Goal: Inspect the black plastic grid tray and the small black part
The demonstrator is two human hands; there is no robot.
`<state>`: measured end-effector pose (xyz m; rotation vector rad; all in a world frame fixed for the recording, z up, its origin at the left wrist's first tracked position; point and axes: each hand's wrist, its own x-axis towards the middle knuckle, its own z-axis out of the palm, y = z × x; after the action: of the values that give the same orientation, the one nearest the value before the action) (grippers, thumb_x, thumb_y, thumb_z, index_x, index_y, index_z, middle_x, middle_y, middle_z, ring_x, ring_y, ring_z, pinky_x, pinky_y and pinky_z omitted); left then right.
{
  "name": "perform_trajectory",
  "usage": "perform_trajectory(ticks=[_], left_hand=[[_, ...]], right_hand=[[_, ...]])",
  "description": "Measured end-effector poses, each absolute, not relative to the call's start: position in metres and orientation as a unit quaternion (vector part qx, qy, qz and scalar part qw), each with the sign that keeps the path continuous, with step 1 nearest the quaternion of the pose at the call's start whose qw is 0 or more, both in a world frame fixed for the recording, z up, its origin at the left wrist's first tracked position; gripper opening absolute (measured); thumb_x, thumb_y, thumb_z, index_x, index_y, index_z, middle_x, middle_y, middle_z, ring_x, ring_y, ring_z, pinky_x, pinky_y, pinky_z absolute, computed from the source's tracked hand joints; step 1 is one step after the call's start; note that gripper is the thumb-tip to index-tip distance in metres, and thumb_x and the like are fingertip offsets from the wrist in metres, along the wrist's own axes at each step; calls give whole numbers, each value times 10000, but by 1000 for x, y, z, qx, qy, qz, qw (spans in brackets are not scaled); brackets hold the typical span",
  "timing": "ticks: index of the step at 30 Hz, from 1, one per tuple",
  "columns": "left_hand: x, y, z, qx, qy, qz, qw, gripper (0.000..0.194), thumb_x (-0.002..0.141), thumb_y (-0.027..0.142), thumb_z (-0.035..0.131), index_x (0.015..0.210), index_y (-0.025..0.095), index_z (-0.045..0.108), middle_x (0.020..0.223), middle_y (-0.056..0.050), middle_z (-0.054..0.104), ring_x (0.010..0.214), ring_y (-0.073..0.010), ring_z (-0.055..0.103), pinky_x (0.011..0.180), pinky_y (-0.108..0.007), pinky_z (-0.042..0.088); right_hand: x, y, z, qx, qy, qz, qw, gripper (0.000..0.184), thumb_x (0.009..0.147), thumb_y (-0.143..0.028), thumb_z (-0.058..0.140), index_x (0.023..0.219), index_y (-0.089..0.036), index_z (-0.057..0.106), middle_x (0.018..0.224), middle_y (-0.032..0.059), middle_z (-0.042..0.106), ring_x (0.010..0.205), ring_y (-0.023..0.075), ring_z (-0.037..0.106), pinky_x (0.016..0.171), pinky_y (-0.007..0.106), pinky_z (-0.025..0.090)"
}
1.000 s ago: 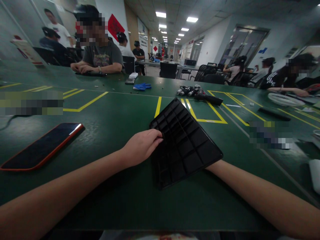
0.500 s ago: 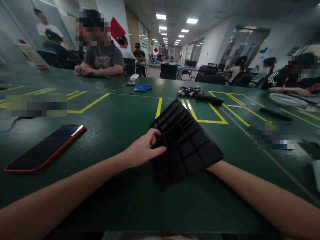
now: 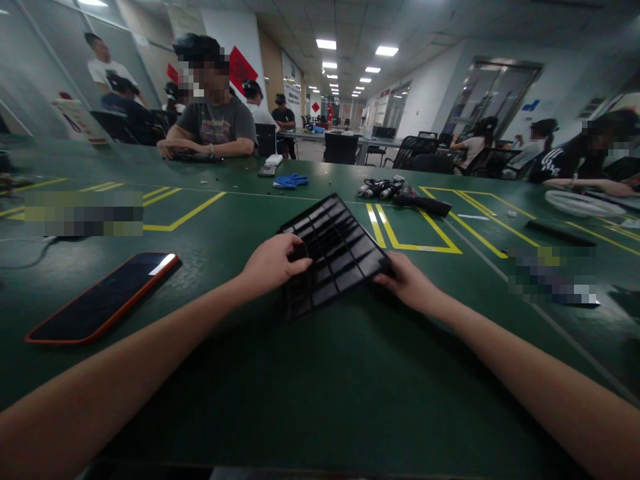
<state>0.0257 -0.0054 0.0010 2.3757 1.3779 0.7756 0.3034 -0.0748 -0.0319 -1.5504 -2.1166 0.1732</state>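
Observation:
A black ribbed plastic panel (image 3: 333,250) with a grid of compartments lies tilted on the green table (image 3: 320,387) in front of me. My left hand (image 3: 273,263) grips its left edge, fingers curled over the rim. My right hand (image 3: 407,283) holds its lower right corner, fingers closed on the edge. Both forearms reach in from the bottom corners.
A phone in a red case (image 3: 103,297) lies at the left. Black cylindrical parts and a dark tool (image 3: 400,190) sit beyond the panel, a blue glove (image 3: 291,180) farther back. Yellow lines mark the table. Other people sit at the far side and at the right.
The panel has moved away from me and lowered toward the table. My right hand, hidden under it before, now shows at its right corner. The view shifted slightly right.

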Motion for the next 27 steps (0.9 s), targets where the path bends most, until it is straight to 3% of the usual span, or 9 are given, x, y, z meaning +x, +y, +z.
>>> perform_trajectory(ticks=[3, 7, 9, 11, 15, 18, 20, 22, 27], left_hand=[[-6, 44, 6, 769, 556, 305, 79, 290, 637, 395, 695, 755, 153, 586, 652, 5, 539, 633, -142, 500, 516, -226, 294], [-39, 92, 10, 735, 621, 265, 62, 324, 751, 329, 559, 506, 137, 471, 459, 67, 345, 568, -75, 473, 515, -187, 237], [-47, 104, 12, 698, 677, 228, 54, 374, 740, 341, 557, 456, 141, 416, 446, 64, 333, 655, -103, 536, 579, -199, 297], [-50, 110, 14, 671, 711, 204, 48, 383, 692, 362, 617, 455, 139, 415, 488, 28, 438, 794, -189, 579, 669, -266, 371], [-46, 108, 23, 670, 706, 227, 34, 260, 766, 316, 554, 645, 86, 550, 848, -170, 631, 997, -343, 543, 806, -454, 403], [-28, 91, 24, 694, 667, 270, 28, 286, 850, 157, 333, 945, 52, 581, 1021, -162, 622, 1021, -276, 551, 857, -414, 415], [-9, 71, 16, 723, 629, 284, 40, 355, 827, 93, 294, 1065, 81, 557, 1017, -105, 642, 962, -210, 581, 842, -350, 450], [10, 48, 0, 768, 575, 277, 58, 391, 789, 61, 314, 1074, 137, 570, 1038, -55, 651, 954, -168, 595, 855, -303, 463], [35, 19, -34, 908, 388, 135, 77, 462, 789, 29, 286, 1151, 130, 555, 1309, -87, 521, 1247, -178, 426, 1054, -356, 325]], right_hand=[[345, -63, -27, -662, -717, 2, 218, 412, 822, -335, 516, 1189, -148, 506, 1119, 128, 585, 1057, 280, 507, 908, 450, 427], [399, -52, -35, -739, -650, -76, 157, 484, 820, -358, 493, 1225, -94, 478, 1166, 183, 563, 1096, 332, 480, 955, 469, 377], [413, -49, -41, -760, -630, -78, 140, 509, 822, -368, 477, 1237, -73, 458, 1178, 195, 557, 1093, 337, 485, 957, 460, 376], [418, -48, -46, -770, -620, -78, 131, 504, 820, -368, 470, 1223, -65, 465, 1172, 192, 562, 1090, 331, 492, 968, 450, 370], [404, -51, -41, -748, -627, -170, 135, 551, 779, -410, 506, 1200, -57, 485, 1198, 210, 526, 1177, 385, 401, 983, 526, 327], [370, -63, -30, -699, -665, -190, 179, 551, 790, -430, 486, 1221, -88, 476, 1239, 187, 494, 1219, 384, 350, 1003, 549, 311], [340, -75, -24, -658, -714, -134, 197, 535, 820, -441, 448, 1239, -109, 466, 1257, 160, 494, 1242, 338, 346, 1045, 510, 304], [310, -88, -20, -615, -764, -65, 187, 545, 835, -459, 431, 1277, -141, 436, 1323, 130, 457, 1289, 308, 306, 1077, 499, 281], [268, -110, -22, -529, -838, 72, 110, 574, 876, -540, 286, 1368, -247, 323, 1450, 60, 325, 1352, 284, 232, 1100, 566, 186]])
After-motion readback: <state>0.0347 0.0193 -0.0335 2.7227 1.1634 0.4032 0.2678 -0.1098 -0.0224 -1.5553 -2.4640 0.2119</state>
